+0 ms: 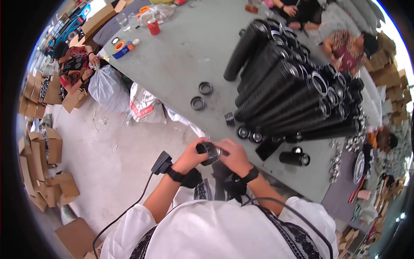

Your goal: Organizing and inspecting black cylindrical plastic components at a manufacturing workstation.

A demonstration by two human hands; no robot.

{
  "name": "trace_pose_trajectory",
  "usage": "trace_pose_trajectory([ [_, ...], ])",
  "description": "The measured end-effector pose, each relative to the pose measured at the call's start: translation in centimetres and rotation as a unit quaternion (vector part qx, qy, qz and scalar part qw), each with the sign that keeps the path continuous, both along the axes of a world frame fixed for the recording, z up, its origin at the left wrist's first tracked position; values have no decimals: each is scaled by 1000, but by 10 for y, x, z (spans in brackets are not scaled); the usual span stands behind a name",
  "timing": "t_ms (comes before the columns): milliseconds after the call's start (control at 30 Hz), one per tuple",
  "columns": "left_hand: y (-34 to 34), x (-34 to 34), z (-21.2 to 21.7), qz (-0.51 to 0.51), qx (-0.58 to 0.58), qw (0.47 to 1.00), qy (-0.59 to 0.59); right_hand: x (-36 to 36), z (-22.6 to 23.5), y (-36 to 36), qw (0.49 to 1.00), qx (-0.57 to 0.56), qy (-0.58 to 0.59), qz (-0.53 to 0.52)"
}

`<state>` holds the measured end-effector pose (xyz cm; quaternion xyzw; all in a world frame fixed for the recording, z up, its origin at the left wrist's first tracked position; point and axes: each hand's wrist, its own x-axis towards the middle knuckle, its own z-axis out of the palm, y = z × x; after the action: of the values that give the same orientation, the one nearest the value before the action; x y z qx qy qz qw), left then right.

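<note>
My left hand (191, 156) is wrapped round a short dark cylinder with a clear or shiny end (210, 154), held in front of my body just off the table's edge. My right hand (235, 156) is closed beside it, its fingertips on a small dark piece at the cylinder's right side; its kind is hard to make out. Two black rings (205, 88) lie on the table farther off. Nearer sit a small black collar (229, 119) and round fittings (243, 132). A short black cylinder (294, 158) lies to the right.
A tall pile of long black ribbed tubes (276, 95) fills the right of the grey table (181, 56). A red can (153, 26) and tape rolls (123, 46) stand far left. Other people work around the table. Sacks (144, 103) and cardboard boxes (54, 185) are on the floor.
</note>
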<state>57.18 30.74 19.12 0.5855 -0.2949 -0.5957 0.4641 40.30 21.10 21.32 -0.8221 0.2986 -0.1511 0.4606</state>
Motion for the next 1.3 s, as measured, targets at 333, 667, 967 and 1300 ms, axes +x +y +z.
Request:
trace_pose_trajectory([
  [333,-10,-99,-32,-48,-26,993,-100,-93,-76,8,961,191,-80,-184],
  [667,29,-104,-102,126,94,987,28,-203,-127,41,873,185,-33,-449],
  [967,66,-45,-141,310,55,949,31,-412,-189,-15,737,-48,88,-669],
  [1300,48,-57,-158,286,-31,954,-82,-413,-232,-45,717,-132,91,-679],
])
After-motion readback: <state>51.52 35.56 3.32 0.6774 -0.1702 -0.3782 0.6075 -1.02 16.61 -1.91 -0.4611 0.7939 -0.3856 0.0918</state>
